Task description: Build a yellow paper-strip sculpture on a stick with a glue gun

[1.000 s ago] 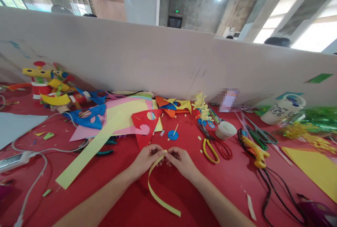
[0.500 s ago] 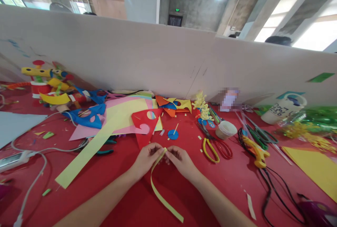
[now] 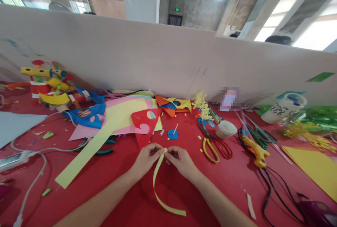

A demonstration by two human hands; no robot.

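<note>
My left hand (image 3: 149, 156) and my right hand (image 3: 180, 158) meet at the middle of the red table, both pinching the upper end of a narrow pale-yellow paper strip (image 3: 156, 188). The strip's free length hangs toward me and curls to the right at its lower end. Just beyond my fingers lie a red paper sheet with cut-out holes (image 3: 143, 125) and a blue paper disc (image 3: 172, 134) with a thin stick on it. To the right of my right hand rest scissors (image 3: 212, 149) with one yellow and one red handle loop.
A wide pale-yellow strip (image 3: 84, 158) crosses coloured sheets on the left, over pliers (image 3: 105, 152). Right of the scissors are a white cup (image 3: 225, 129), a yellow glue gun (image 3: 259, 153) with a black cord, and yellow sheets (image 3: 312, 165). Paper animal figures (image 3: 39, 88) stand far left.
The hanging part of the strip has turned and curved more, its free end now lying nearly level to the right. Both hands stay in almost the same place.
</note>
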